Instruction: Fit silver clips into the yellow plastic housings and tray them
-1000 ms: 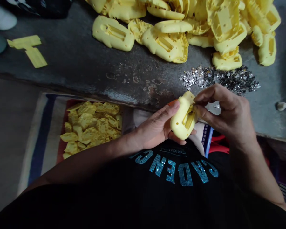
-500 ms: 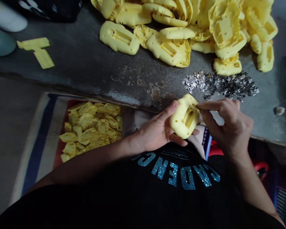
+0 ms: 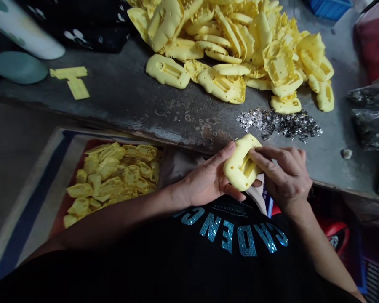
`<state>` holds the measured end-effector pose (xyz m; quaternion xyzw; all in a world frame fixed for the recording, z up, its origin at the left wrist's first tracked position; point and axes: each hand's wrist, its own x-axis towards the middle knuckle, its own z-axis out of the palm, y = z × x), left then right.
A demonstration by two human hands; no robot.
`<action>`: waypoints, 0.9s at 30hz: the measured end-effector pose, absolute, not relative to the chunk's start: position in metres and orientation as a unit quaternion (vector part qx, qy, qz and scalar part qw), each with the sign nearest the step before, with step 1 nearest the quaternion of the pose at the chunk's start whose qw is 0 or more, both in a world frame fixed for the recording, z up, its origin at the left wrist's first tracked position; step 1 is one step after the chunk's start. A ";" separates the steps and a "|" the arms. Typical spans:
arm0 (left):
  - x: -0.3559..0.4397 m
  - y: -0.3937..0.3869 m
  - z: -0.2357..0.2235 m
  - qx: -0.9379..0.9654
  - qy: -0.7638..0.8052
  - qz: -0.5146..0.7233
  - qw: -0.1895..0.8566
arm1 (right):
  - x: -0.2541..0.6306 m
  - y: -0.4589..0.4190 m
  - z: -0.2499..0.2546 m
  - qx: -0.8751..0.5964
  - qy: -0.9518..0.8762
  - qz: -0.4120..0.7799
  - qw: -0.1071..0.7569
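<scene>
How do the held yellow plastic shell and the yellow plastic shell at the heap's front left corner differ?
The left hand grips the held shell; the corner shell lies on the table. The right hand partly hides the held shell's opening; the corner shell's is uncovered. Both have rectangular openings.

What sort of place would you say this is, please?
Probably an assembly workshop, judging by the heap of yellow shells, the pile of small shiny pieces, and the similar shell in the left hand.
</scene>
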<state>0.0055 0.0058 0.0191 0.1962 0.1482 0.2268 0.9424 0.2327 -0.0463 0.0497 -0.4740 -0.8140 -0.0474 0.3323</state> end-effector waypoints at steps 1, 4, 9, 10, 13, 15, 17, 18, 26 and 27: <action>0.006 0.004 0.021 0.202 0.150 0.231 0.940 | 0.234 -0.046 0.052 -0.481 -0.804 -0.020 0.349; 0.006 -0.001 0.029 0.238 0.169 0.250 0.923 | 0.242 -0.039 0.062 -0.517 -0.751 0.118 0.394; 0.006 -0.013 0.039 0.337 0.225 0.306 0.861 | 0.253 -0.018 0.083 -0.502 -0.750 0.276 0.330; 0.006 -0.015 0.039 0.344 0.237 0.313 0.853 | 0.253 -0.017 0.086 -0.498 -0.760 0.274 0.316; 0.003 -0.021 0.036 0.366 0.246 0.328 0.836 | 0.244 -0.024 0.089 -0.500 -0.788 0.200 0.299; -0.001 -0.025 0.033 0.390 0.231 0.337 0.825 | 0.234 -0.033 0.084 -0.503 -0.795 0.132 0.312; -0.006 -0.028 0.029 0.420 0.227 0.338 0.811 | 0.225 -0.043 0.076 -0.502 -0.792 0.081 0.339; -0.009 -0.029 0.028 0.435 0.233 0.338 0.802 | 0.222 -0.047 0.072 -0.499 -0.789 0.061 0.352; -0.020 -0.034 0.022 0.478 0.293 0.371 0.740 | 0.209 -0.059 0.068 -0.485 -0.789 -0.071 0.370; -0.020 -0.034 0.021 0.471 0.303 0.378 0.737 | 0.206 -0.059 0.069 -0.484 -0.790 -0.077 0.369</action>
